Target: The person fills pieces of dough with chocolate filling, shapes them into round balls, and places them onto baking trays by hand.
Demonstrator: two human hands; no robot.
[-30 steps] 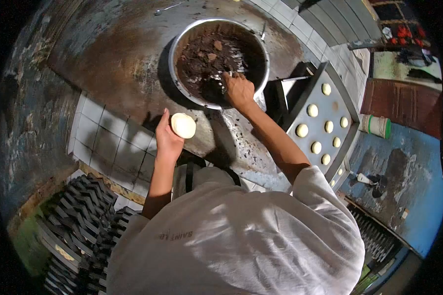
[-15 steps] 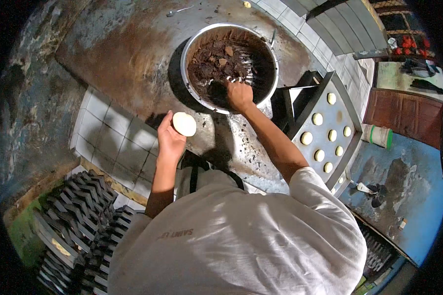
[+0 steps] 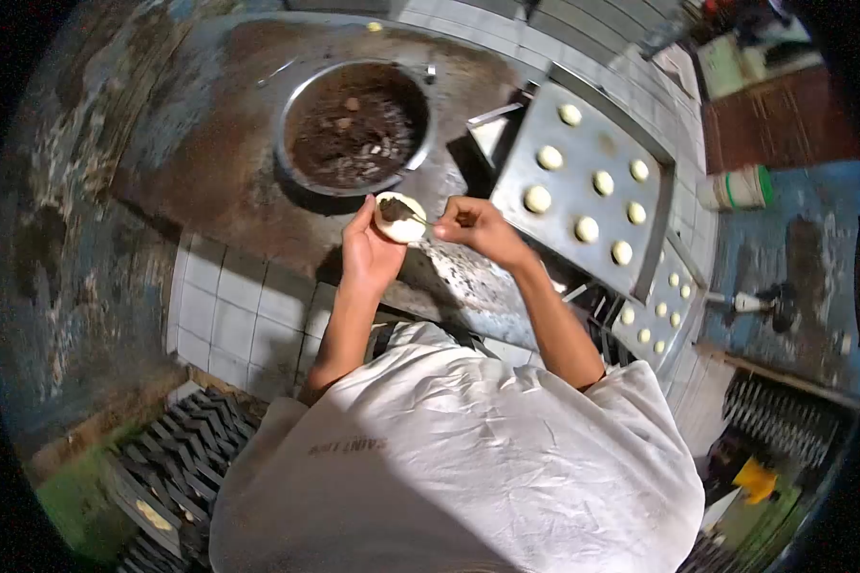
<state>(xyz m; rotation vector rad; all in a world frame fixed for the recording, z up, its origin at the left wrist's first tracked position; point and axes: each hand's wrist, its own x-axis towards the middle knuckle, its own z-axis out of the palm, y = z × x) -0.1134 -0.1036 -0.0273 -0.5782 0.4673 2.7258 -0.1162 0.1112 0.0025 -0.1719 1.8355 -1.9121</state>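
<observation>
In the head view, a flat round of pale dough (image 3: pixel 406 232) rests on the fingers and palm of my left hand (image 3: pixel 366 250), which cups it from below. A lump of dark brown filling (image 3: pixel 395 209) sits on top of the dough. My right hand (image 3: pixel 483 232) pinches a thin-handled utensil (image 3: pixel 424 222), its far end at the filling; the shape of that end is hidden. Just beyond both hands stands a metal bowl (image 3: pixel 281 143) with crumbly dark filling (image 3: pixel 339 143) and a few lighter brown chunks inside.
Right of the bowl, a metal tray (image 3: pixel 569 181) carries several dough balls (image 3: pixel 603 182). A second tray (image 3: pixel 680 329) with more balls lies lower, beyond its near edge. The worn table (image 3: pixel 220 143) has a small utensil (image 3: pixel 277 73) at the back. Dark slatted racks (image 3: pixel 196 444) stand at lower left.
My right hand has come out of the bowl to the dough, bringing the utensil. Dark filling now lies on the previously bare dough round. The view has shifted right.
</observation>
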